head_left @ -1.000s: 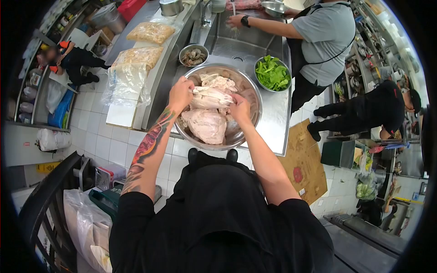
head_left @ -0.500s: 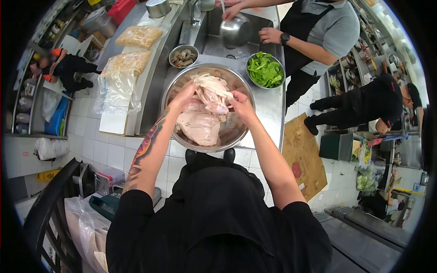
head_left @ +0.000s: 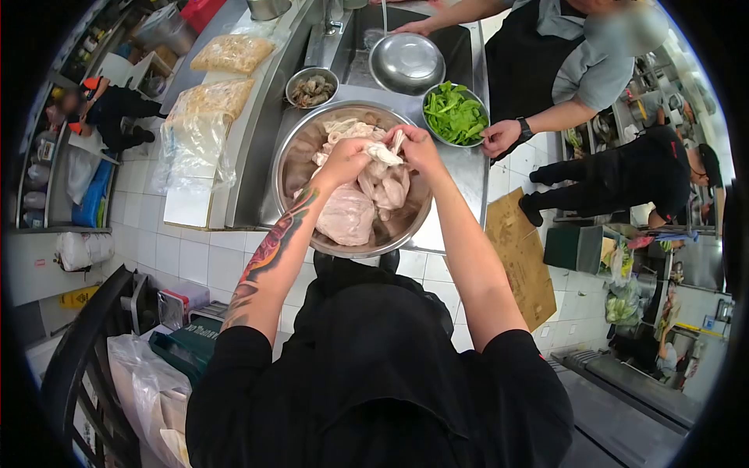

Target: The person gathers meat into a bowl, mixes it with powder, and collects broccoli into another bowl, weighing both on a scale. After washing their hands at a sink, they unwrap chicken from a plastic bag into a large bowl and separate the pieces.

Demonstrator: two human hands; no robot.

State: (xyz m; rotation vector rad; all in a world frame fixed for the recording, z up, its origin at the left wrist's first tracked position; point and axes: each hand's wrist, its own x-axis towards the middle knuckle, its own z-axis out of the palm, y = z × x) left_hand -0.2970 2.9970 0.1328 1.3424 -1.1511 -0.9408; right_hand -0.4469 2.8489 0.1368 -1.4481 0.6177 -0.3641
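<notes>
A wide steel bowl in front of me holds several pale, folded pieces of what looks like raw meat or offal. A large smooth piece of meat lies toward the bowl's near side. Over the bowl, my left hand is closed on the pale meat piece, its fingers pinching one side. My right hand grips the same piece from the right, a twisted end showing between its fingers. Part of this piece hangs below my hands. The fingertips are partly hidden by the meat.
Beyond the bowl stand a small bowl of shrimp-like pieces and a bowl of leafy greens, touched by a co-worker's hand. An upturned metal bowl is at the sink. Plastic bags lie left.
My hands have come closer together and turned the meat piece, now pinched between them. The co-worker's metal bowl now shows its underside, and one of their hands has moved to the greens bowl.
</notes>
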